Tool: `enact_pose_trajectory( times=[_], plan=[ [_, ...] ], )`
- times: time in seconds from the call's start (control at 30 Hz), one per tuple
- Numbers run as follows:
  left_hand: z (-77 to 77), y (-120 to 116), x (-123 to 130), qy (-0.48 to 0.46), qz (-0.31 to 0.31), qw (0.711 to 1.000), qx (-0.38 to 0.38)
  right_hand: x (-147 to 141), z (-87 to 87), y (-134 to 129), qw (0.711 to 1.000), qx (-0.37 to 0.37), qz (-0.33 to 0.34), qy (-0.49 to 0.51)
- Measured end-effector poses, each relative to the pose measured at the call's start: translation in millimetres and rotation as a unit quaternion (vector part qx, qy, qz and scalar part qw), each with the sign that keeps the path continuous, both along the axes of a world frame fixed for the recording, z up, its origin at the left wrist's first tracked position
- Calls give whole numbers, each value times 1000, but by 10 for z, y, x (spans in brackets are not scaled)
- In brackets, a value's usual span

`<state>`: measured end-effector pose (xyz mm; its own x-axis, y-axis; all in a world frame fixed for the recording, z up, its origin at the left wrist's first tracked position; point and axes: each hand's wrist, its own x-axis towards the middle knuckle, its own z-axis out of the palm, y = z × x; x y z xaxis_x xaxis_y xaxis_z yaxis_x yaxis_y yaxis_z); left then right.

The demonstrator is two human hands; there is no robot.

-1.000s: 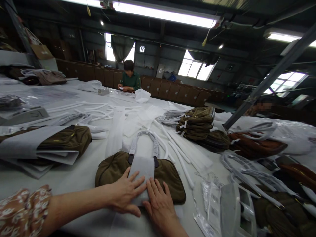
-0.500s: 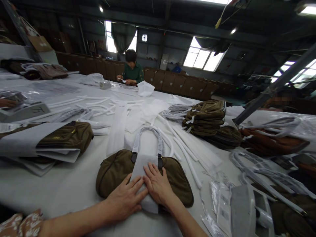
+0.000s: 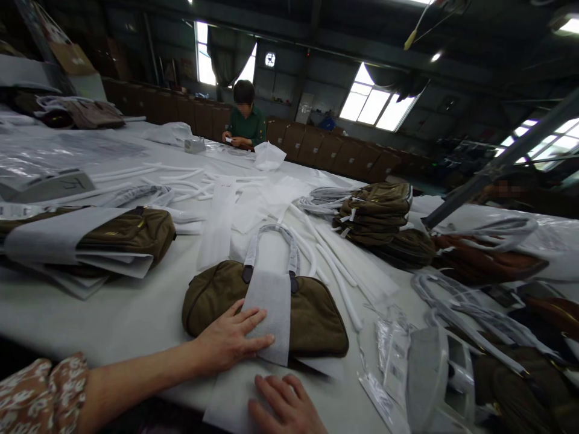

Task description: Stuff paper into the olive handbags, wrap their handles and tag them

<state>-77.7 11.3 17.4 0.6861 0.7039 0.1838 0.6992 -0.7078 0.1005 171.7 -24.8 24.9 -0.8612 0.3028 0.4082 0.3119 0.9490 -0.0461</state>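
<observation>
An olive-brown handbag [image 3: 316,319] lies on the white table, its wrapped handle [image 3: 272,229] pointing away from me. A strip of white paper [image 3: 274,301] runs over the bag's middle. My left hand [image 3: 230,337] rests spread on the bag's left part and the edge of this strip. Nearer to me, my right hand [image 3: 287,407] lies low at the front, fingers apart, over a white sheet [image 3: 230,392] by the table's front edge. Part of that hand is cut off by the frame.
Paper-wrapped bags [image 3: 149,235] lie at left and stacked olive bags [image 3: 375,211] at back right. White tubes [image 3: 339,283] spread behind the handbag. A grey tape dispenser [image 3: 427,374] stands at right. Across the table sits a person in green [image 3: 246,123].
My right hand has left the paper strip on the bag and moved down toward me, onto the front sheet. My left hand stays on the bag.
</observation>
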Motion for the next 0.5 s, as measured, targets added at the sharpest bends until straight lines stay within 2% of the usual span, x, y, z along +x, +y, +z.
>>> enact_pose_trajectory(
  times=[0.13, 0.23, 0.37, 0.5],
  plan=[
    [23, 8, -15, 16, -4, 1000, -8, -35, -371, -100, 1000, -5, -18, -6],
    [40, 10, -19, 16, -10, 1000, -3, -16, -475, -66, 999, -31, -13, 14],
    [52, 5, -9, 19, -6, 1000, 3, -9, -459, -24, 996, -79, -19, 28],
    [79, 12, -15, 18, -9, 1000, 8, -86, -294, -1, 989, -109, -35, 89]
  ],
)
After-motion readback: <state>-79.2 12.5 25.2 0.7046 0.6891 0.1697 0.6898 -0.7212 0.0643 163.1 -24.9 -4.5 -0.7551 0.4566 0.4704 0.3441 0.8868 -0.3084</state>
